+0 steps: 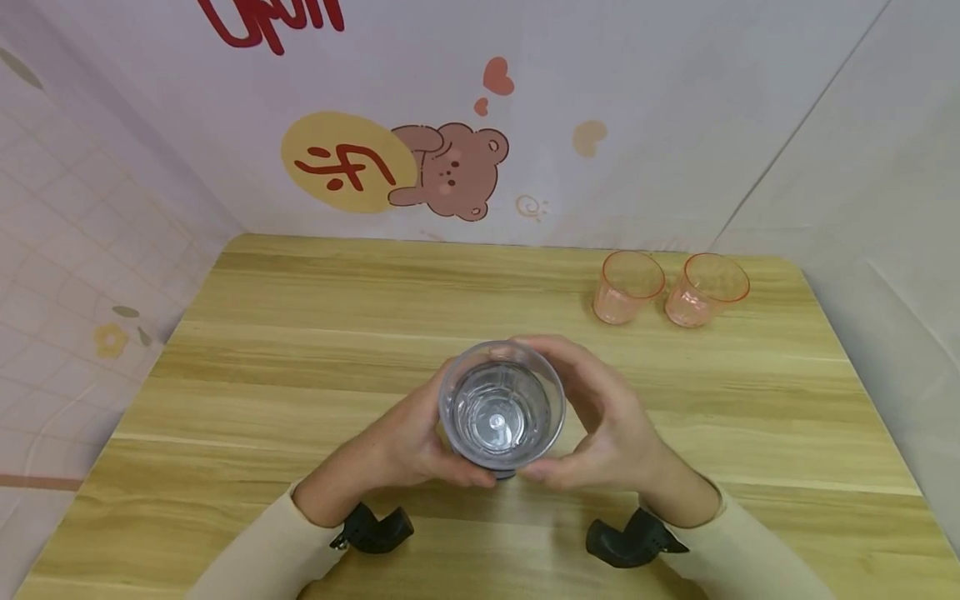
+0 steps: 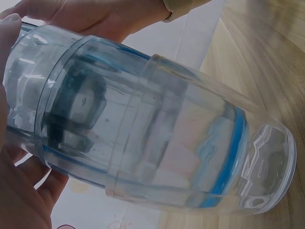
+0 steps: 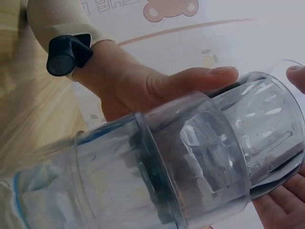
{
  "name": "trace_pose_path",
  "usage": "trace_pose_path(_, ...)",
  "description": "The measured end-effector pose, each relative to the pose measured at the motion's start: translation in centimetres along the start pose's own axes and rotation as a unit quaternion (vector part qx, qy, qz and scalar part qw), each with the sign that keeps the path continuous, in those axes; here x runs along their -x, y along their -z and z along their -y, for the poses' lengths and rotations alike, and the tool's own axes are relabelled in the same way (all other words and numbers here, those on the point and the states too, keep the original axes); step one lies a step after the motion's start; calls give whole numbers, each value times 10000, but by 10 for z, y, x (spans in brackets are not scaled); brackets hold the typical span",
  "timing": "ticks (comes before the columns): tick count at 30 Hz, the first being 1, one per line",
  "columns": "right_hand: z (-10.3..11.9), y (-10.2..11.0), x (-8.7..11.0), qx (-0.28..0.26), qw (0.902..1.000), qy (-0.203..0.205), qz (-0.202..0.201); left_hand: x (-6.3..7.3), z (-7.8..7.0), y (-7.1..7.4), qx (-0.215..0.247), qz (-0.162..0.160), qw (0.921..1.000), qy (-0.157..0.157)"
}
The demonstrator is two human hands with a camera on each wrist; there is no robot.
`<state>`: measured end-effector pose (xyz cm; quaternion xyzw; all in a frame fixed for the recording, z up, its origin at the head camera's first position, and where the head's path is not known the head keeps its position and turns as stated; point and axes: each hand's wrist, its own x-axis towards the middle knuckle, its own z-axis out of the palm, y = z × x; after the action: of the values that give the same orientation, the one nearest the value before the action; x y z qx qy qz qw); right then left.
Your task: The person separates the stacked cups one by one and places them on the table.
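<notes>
Nesting cups [image 2: 136, 138], clearest in wrist views

Cartoon-printed walls [image 1: 660, 100] around a wood-grain table [image 1: 450, 292] suggest a small booth.

On the wall [image 1: 675, 100] beyond the left grip [image 1: 405, 442], a yellow oval [image 1: 360, 133] bears a sideways 乐 [image 1: 348, 168]. Red lettering [image 1: 262, 29] is cropped, unreadable; upside-down outlined letters [image 3: 112, 5] seem to include "HE".

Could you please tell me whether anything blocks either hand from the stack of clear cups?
Nothing visible does: the left hand and right hand grip the stack of clear cups directly, and two pink cups stand farther back on the right.
</notes>
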<state>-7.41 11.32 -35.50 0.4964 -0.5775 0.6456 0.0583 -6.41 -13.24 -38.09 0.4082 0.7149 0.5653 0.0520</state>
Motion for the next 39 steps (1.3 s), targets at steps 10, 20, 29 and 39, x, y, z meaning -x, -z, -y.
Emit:
trace_pose_path(10, 1, -2, 0, 18, 10000, -34, -20, 0, -1, -2, 267, -25, 9996, 105)
trace_pose_path(20, 7, -3, -5, -82, 9999, 144, -23, -4, 3, -1, 526, 69, 9981, -318)
trace_pose_path(29, 15, -3, -12, -247, 9994, 236, -99, 0, -1, 0, 210, 80, 9994, 269)
trace_pose_path(39, 23, -1, -23, -332, 9983, 446, -147, 0, -2, 0, 197, 66, 9993, 321)
